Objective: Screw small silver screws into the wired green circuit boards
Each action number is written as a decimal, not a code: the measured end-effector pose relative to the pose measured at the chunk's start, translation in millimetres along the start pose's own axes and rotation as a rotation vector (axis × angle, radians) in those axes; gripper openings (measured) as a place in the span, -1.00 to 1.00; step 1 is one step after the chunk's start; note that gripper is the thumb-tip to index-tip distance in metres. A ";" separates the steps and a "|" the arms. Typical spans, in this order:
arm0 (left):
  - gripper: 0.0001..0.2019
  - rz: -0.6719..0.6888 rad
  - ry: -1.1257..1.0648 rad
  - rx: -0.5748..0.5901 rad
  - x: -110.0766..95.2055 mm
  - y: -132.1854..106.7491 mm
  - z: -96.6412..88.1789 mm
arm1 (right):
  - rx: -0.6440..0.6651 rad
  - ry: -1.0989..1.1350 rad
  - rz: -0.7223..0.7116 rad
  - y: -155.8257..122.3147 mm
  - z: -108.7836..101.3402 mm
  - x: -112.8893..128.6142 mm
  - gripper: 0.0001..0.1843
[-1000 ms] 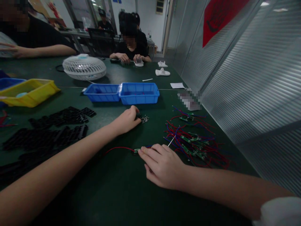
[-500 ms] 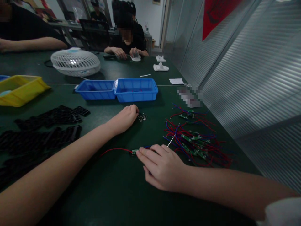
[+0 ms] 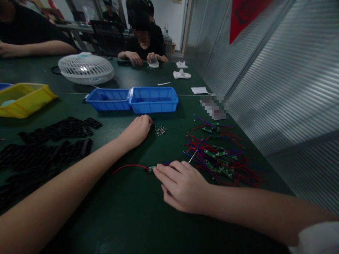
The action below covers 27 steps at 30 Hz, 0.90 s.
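Observation:
My left hand rests on the green table with its fingers curled together, just left of a small pile of screws. Nothing shows between its fingertips. My right hand lies palm down. Its fingertips press on a small green circuit board, whose red wire trails to the left. A thin metal tool shaft sticks out from behind this hand, which seems to grip it.
A heap of circuit boards with red and blue wires lies to the right. Two blue bins stand behind the screws. Black plastic parts and a yellow bin sit left, a white fan behind. Other people work at the far end.
My left hand has drawn back a little to the left, away from the screw pile. My right hand has stayed on the board.

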State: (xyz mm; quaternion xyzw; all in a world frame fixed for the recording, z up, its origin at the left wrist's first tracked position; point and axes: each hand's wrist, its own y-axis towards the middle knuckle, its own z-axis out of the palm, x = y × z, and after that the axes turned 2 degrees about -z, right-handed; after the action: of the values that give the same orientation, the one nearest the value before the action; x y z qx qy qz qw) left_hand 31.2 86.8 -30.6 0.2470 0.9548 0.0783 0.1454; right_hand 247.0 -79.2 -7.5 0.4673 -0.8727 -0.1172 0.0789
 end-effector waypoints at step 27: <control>-0.79 0.088 -0.072 0.028 -30.9 -10.0 -5.1 | 0.027 0.018 0.000 0.4 0.1 0.7 -0.47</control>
State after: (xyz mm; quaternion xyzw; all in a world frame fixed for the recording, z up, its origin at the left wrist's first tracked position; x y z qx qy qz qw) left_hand 51.0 62.5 -20.6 0.2936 0.9381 0.0624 0.1727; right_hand 246.2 -79.6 -7.5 0.4693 -0.8735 -0.1012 0.0804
